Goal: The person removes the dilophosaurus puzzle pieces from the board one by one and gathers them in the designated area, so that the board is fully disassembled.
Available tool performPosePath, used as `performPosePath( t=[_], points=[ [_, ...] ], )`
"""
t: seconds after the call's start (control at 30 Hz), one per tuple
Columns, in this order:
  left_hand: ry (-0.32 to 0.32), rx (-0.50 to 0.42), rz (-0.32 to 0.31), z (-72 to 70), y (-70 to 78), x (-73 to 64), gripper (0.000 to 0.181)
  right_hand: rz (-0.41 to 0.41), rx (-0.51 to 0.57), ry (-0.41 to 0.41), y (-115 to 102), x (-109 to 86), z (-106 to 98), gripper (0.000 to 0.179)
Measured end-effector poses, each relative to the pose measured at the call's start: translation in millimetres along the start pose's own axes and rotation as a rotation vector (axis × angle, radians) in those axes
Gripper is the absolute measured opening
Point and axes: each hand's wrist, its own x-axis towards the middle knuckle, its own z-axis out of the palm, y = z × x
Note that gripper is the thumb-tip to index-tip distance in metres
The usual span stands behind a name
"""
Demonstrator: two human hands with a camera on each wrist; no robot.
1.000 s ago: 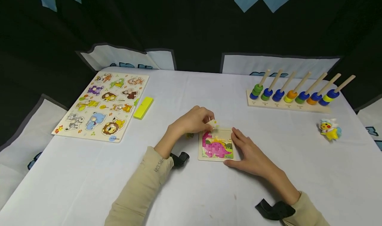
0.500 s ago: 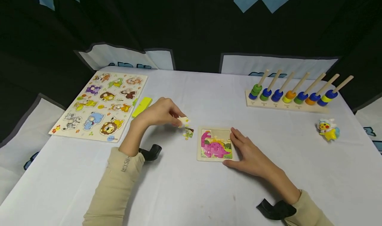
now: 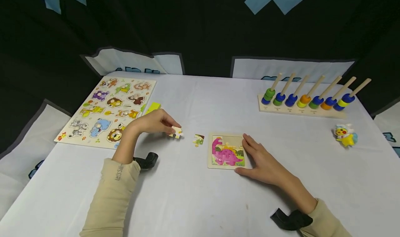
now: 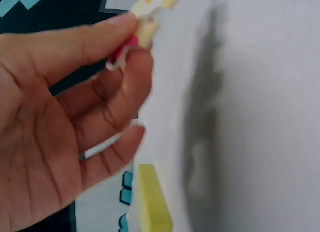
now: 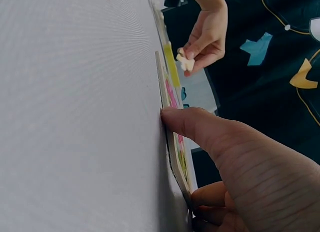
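My left hand (image 3: 156, 121) pinches pale jigsaw pieces (image 3: 176, 132) between thumb and fingers, above the table to the left of the puzzle board. In the left wrist view the pinched pieces (image 4: 146, 29) show yellow, white and a pink patch; their exact number is hard to tell. A loose jigsaw piece (image 3: 198, 139) with green on it lies on the cloth between that hand and the board. The small wooden puzzle board (image 3: 227, 166) holds a pink dinosaur picture, with bare wood along its upper part. My right hand (image 3: 265, 164) grips the board's right side, thumb at the lower corner.
A large animal peg puzzle (image 3: 106, 117) lies at the left, with a yellow block (image 3: 153, 107) beside it, partly behind my left hand. At the back right stands a bead rack (image 3: 301, 112) with tilted pegs. A small yellow figurine (image 3: 344, 135) is at the right.
My left hand has moved left from the puzzle board with the pinched jigsaw pieces, uncovering the loose piece on the cloth. My right hand has stayed on the board.
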Motion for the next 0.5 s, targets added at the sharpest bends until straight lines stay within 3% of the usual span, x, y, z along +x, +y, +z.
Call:
performPosePath(
  t=[0.27,0.5],
  points=[
    [-0.047,0.039,-0.064,13.4,0.4,11.4,0.011,0.002,0.002,-0.015,0.1,1.3,-1.5,0.098],
    [0.04,0.063,-0.106,17.3,0.1,15.5,0.009,0.004,0.002,-0.022,1.7,0.6,-2.9,0.098]
  ],
)
